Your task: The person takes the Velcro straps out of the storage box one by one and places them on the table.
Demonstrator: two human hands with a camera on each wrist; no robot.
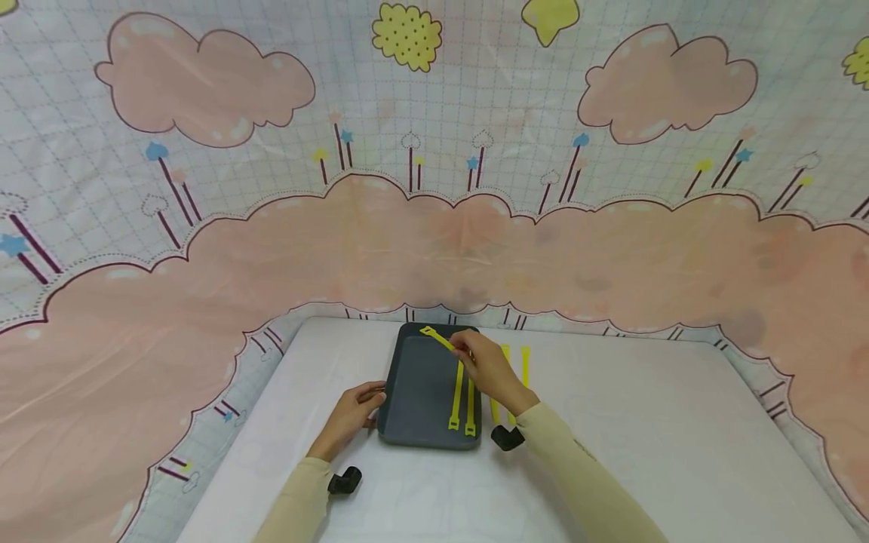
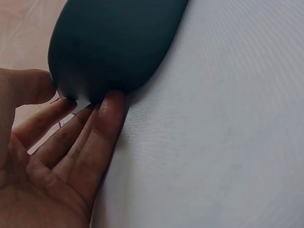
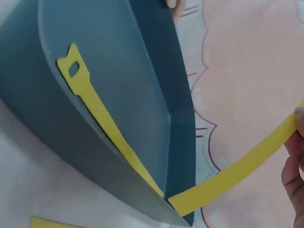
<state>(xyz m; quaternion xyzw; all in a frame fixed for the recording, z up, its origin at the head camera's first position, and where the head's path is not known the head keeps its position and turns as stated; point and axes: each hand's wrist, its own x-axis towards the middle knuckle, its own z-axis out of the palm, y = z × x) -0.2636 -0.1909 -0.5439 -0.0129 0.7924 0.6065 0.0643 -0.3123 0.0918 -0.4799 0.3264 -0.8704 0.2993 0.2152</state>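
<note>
Pinching a yellow strap (image 1: pixel 438 339) at the top end of the tray (image 1: pixel 421 392), the right hand (image 1: pixel 492 371) has its grip clamped, the strap extending toward the frame's upper left, long axis oblique to the tray, whose left edge the left hand (image 1: pixel 351 415) holds.

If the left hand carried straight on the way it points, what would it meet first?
The dark grey, rounded-corner rectangular tray: the left hand appears to touch its outer wall.
</note>
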